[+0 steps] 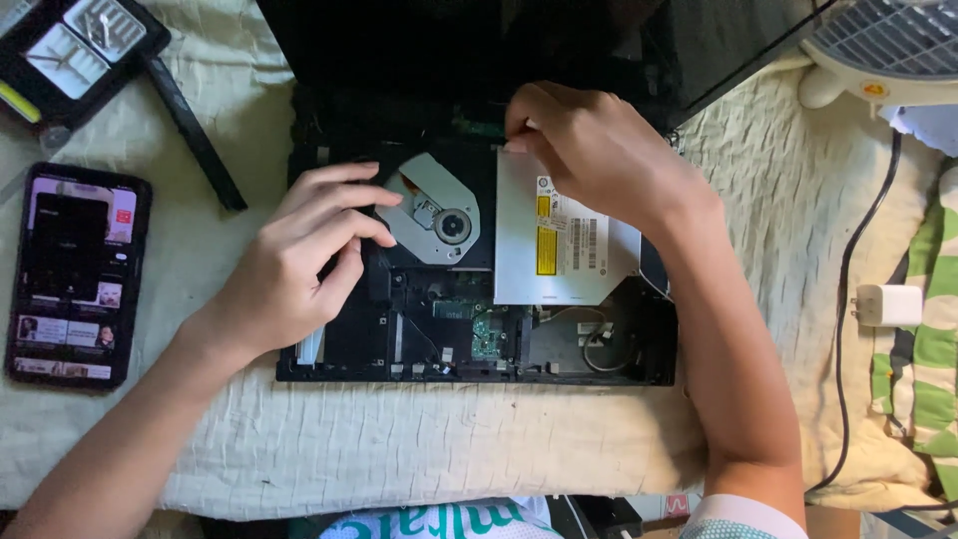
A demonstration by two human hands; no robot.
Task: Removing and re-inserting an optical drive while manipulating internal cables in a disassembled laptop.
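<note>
- Optical drive (559, 250) seen seated in opened laptop chassis (479, 339), at centre of cream quilted cloth (399, 439).
- Left hand (299, 260) laid at drive's 9 o'clock edge, fingers extended together onto the tray.
- Right hand (589, 150) at 12 o'clock corner, fingertips pinched on casing edge.
- Phone (75, 274) lying at 9 o'clock.

Hands (449, 210) on optical drive (519, 235)
</note>
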